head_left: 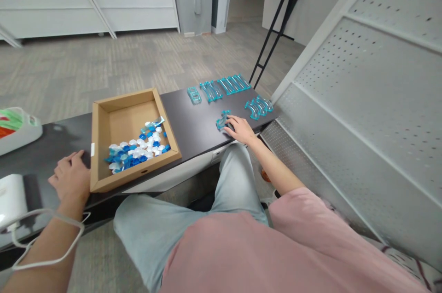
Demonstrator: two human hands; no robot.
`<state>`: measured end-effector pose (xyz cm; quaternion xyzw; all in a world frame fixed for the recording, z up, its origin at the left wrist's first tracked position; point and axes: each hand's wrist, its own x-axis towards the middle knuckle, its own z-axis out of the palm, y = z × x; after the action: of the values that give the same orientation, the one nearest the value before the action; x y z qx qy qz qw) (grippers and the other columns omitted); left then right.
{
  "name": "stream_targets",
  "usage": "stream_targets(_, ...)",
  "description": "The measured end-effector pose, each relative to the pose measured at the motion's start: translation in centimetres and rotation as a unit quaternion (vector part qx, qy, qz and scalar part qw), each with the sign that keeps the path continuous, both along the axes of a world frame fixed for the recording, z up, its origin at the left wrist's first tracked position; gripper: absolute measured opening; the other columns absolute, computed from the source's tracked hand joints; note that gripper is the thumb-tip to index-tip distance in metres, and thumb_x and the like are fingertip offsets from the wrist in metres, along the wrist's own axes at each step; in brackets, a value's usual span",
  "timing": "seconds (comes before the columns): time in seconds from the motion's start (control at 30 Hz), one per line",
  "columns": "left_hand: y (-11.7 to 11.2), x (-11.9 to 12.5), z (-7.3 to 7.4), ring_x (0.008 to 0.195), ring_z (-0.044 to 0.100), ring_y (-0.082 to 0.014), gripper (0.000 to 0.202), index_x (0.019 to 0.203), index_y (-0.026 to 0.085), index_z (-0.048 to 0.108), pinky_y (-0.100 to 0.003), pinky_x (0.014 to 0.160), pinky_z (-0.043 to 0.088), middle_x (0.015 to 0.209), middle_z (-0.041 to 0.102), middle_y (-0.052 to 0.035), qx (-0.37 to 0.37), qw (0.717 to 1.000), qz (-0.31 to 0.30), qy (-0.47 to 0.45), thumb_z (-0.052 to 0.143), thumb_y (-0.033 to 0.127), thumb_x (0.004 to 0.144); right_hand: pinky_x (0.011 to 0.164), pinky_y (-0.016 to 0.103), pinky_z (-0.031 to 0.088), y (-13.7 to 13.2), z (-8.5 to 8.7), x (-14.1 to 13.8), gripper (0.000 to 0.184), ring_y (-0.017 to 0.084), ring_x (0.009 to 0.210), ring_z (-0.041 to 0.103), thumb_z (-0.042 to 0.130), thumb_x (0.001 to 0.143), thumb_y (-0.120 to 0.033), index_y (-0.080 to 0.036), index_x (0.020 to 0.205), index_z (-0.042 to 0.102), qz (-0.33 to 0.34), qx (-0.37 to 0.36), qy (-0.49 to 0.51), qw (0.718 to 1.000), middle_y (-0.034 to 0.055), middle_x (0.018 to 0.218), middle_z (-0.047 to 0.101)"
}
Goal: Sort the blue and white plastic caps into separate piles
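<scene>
My right hand is at the right part of the dark table, its thumb and fingers closed on a small clear curved plastic piece with teal ends. Part of that piece is hidden behind the fingertips. To its right lies a group of similar curved pieces. Farther back are straight clear pieces with teal ends, shorter ones and a small ring-like group. My left hand rests on the tabletop against the cardboard box, fingers loosely apart and holding nothing.
Blue and white plastic pieces lie in the box. At the left are a white container with green and red items and a white device, whose cable crosses my left forearm. A perforated panel stands close on the right.
</scene>
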<state>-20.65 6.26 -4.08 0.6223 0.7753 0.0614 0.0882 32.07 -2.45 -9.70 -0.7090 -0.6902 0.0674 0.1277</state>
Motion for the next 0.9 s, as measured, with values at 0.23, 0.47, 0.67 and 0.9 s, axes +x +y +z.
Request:
stream_targets(0.23,0.5,0.4,1.1,0.166,0.033,-0.0509,0.082,0.17,-0.002,0.044,-0.067,0.132,0.029,0.174,0.035,-0.0358,-0.04,0.999,-0.012,-0.003,0.015,0.048,0.112,0.129,0.058,0.045,0.0,-1.7,1.7,0.052,0.039,0.161,0.049,0.073,0.105,-0.054,-0.02,0.145,0.072,-0.039,0.11,0.039,0.992,0.0186,0.164,0.063)
stream_targets(0.47,0.5,0.9,1.1,0.169,0.031,-0.0454,0.081,0.172,0.003,0.045,-0.059,0.136,0.023,0.176,0.036,-0.0317,-0.036,0.999,0.023,-0.023,0.023,0.041,0.103,0.13,0.057,0.038,-0.2,-1.9,2.4,0.043,0.036,0.16,0.051,0.06,0.113,-0.038,-0.022,0.151,0.072,-0.033,0.066,-0.007,0.997,0.0141,0.165,0.065)
stream_targets(0.67,1.0,-0.3,-0.3,0.172,0.026,-0.0386,0.087,0.176,0.013,0.041,-0.054,0.137,0.02,0.181,0.032,-0.0261,-0.036,0.999,0.019,-0.015,0.033,0.043,0.093,0.136,0.063,0.027,-0.1,-2.1,4.0,0.054,0.037,0.166,0.043,0.052,0.114,-0.035,-0.017,0.163,0.062,-0.07,0.061,-0.031,0.995,0.0156,0.17,0.06)
stream_targets(0.9,0.5,-0.1,-0.7,0.173,0.025,-0.0374,0.089,0.176,0.016,0.041,-0.056,0.137,0.019,0.182,0.031,-0.0257,-0.02,0.999,0.02,-0.019,0.035,0.04,0.09,0.135,0.063,0.028,0.0,-1.8,4.9,0.055,0.037,0.167,0.04,0.046,0.114,-0.033,-0.016,0.164,0.061,-0.097,0.047,-0.053,0.993,0.0159,0.171,0.058)
